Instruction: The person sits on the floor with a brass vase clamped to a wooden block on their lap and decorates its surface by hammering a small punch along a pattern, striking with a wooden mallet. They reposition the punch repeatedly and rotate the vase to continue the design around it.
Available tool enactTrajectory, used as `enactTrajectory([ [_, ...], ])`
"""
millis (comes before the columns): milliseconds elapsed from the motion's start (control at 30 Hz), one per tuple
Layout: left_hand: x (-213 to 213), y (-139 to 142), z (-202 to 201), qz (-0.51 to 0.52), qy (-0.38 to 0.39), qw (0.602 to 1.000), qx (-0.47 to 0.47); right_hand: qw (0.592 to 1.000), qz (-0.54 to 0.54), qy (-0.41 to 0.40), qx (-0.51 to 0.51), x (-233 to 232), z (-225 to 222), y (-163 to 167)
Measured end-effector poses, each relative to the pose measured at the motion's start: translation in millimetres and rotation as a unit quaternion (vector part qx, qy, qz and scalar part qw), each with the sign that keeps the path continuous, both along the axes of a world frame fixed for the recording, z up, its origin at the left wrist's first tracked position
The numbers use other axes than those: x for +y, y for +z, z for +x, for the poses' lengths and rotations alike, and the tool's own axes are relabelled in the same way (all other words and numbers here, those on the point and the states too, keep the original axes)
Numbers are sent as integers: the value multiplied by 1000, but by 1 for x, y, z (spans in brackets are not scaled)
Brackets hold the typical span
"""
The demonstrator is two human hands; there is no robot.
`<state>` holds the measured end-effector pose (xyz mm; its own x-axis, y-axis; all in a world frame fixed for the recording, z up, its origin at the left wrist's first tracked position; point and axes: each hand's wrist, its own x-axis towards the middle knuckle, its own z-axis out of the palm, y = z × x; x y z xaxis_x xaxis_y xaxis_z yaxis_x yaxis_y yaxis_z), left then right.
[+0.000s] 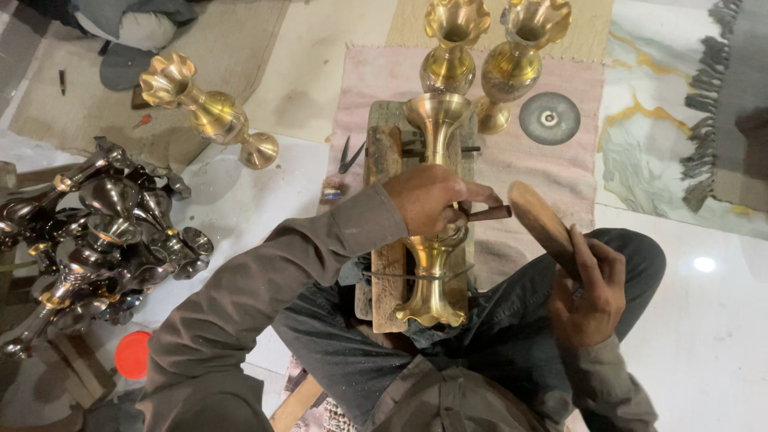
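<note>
Brass vase [436, 240] lying on a wooden block [386, 264] in the lap, long axis near to far, fluted mouth near, round foot far. Left hand [428, 200] closed over the vase's middle, gripping a thin dark-handled tool [488, 213] that points right. Right hand [590, 292] closed on a wooden mallet [544, 226], raised just right of the vase. Beyond the block, two upright brass vases [480, 56] and a grey disc [549, 118] on a pink mat [552, 160]. Far left, one brass vase on its side [210, 112]; near left, a heap of dark unpolished vases [104, 240] and a red lid [133, 354].

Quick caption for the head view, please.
Left hand steadies a brass vase on a wooden block; right hand raises a wooden mallet.
</note>
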<state>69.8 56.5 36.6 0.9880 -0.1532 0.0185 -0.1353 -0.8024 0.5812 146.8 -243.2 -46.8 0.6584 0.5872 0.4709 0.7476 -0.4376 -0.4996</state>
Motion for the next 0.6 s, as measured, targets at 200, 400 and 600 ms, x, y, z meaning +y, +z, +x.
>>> enactTrajectory([
  [200,2,2,4,-8,-37,999,-1,1000,13,-11,10,-6,-13,-18],
  [400,4,4,7,-21,-71,997,24,999,30,9,-34,-5,-21,-27],
  [600,7,1,8,-17,-106,994,-13,996,71,-38,-45,-8,-29,-27],
])
